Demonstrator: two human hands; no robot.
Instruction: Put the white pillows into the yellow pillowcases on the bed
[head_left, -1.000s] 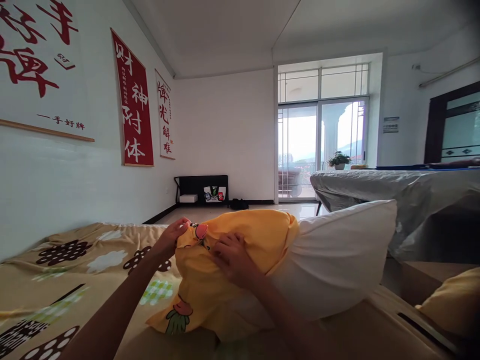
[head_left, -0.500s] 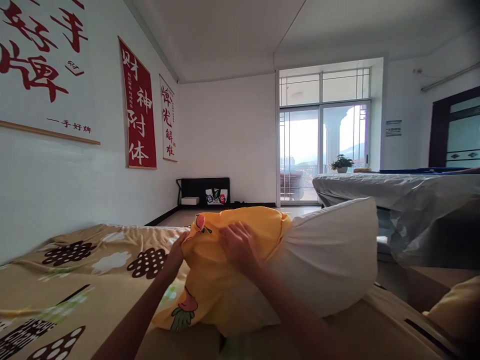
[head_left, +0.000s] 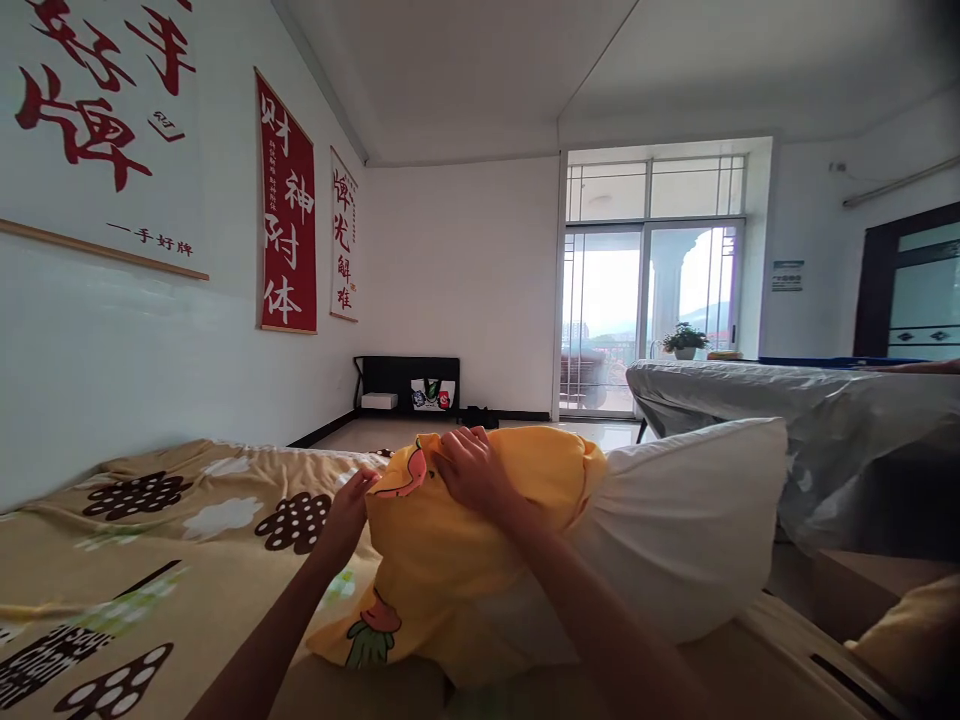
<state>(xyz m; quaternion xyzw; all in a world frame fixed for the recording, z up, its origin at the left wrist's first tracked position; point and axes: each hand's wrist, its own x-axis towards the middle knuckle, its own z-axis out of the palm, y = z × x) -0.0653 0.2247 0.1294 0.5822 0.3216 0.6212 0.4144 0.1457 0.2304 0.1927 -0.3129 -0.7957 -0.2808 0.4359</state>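
Note:
A white pillow (head_left: 682, 530) lies on the bed in front of me, its left part inside a yellow pillowcase (head_left: 442, 540) printed with pink and green fruit shapes. The pillow's right half is bare. My left hand (head_left: 349, 515) pinches the far left corner of the pillowcase between thumb and fingers. On top of the pillowcase, my right hand (head_left: 476, 475) is closed on the bunched yellow cloth, with its fingertips partly hidden by the folds. The pillowcase's lower left corner spreads loose over the bedding.
Beneath everything is a tan patterned bedspread (head_left: 225, 560). A plastic-covered table (head_left: 750, 395) bearing a potted plant (head_left: 685, 340) stands at the right. A cardboard box (head_left: 855, 600) and yellowish cloth (head_left: 915, 630) are at lower right. Against the far wall sits a low black bench (head_left: 397, 375).
My right hand has gathered the top of the pillowcase, folding its fruit print. The pillow has shifted slightly right. My left hand stays at the left corner. The view has tilted a little.

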